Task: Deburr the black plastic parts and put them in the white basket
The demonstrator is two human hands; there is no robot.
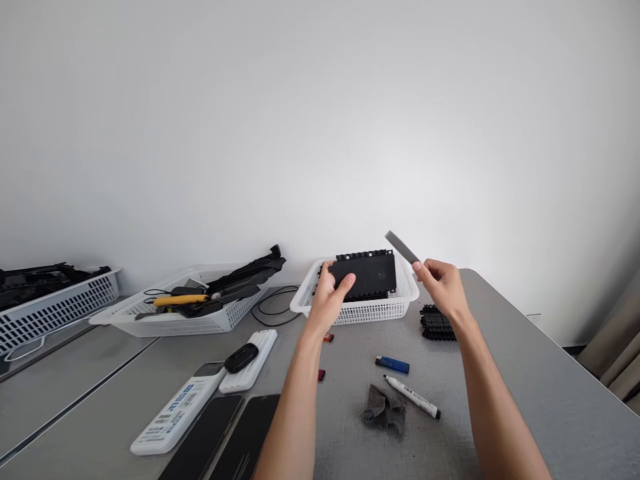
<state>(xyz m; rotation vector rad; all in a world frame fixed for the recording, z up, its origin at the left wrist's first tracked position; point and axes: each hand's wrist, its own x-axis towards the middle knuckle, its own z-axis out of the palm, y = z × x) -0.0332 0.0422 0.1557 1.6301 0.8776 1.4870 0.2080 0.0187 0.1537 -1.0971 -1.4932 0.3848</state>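
Observation:
My left hand [331, 293] grips a flat black plastic part [373, 275] by its left end, thumb across its face, over the white basket [400, 308]. The part has a toothed upper edge. Between thumb and fingers, my right hand [439, 283] pinches a thin grey metal strip [401, 247], which points up and to the left. The strip and the black part are apart. More dark toothed pieces show in the basket behind and below the part. Near my right wrist, a stack of black toothed parts [434, 323] lies on the grey table.
A blue lighter [393, 364], a white marker [413, 397] and a grey cloth [384, 408] lie in front. Left are phones [204, 437], white power banks [175, 413], a black cable [260, 308] and a basket of tools [175, 325].

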